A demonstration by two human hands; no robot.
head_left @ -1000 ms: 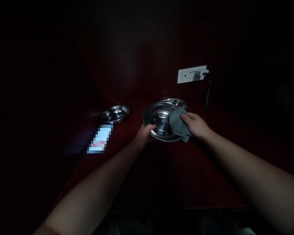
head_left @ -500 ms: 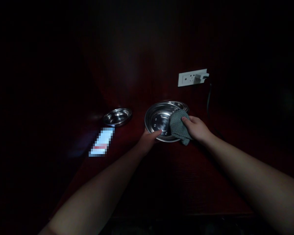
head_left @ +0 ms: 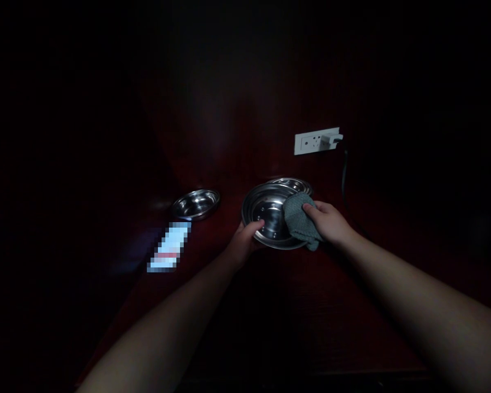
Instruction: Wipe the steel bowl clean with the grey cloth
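A shiny steel bowl (head_left: pixel 272 210) is tilted toward me above the dark red table. My left hand (head_left: pixel 245 240) grips its lower left rim, thumb inside and the other fingers mostly hidden beneath. Pinched in my right hand (head_left: pixel 327 218) is a grey-green cloth (head_left: pixel 300 218), which lies over the bowl's right rim and covers part of the inside. Partly hidden behind this bowl is another steel bowl (head_left: pixel 297 184). Water drops or small bright spots show on the held bowl's bottom.
To the left, a separate shallow steel bowl (head_left: pixel 196 203) rests on the table (head_left: pixel 225 289). A bright pixelated phone-like rectangle (head_left: pixel 169 248) lies before it. On the back wall is a white socket panel (head_left: pixel 306 143) with a plugged-in adapter (head_left: pixel 331 139) and hanging cable (head_left: pixel 344 174).
The whole view has shifted, so most things appear slightly lower. My left thumb has slid a little to the left along the bowl's inside. Both hands keep their holds.
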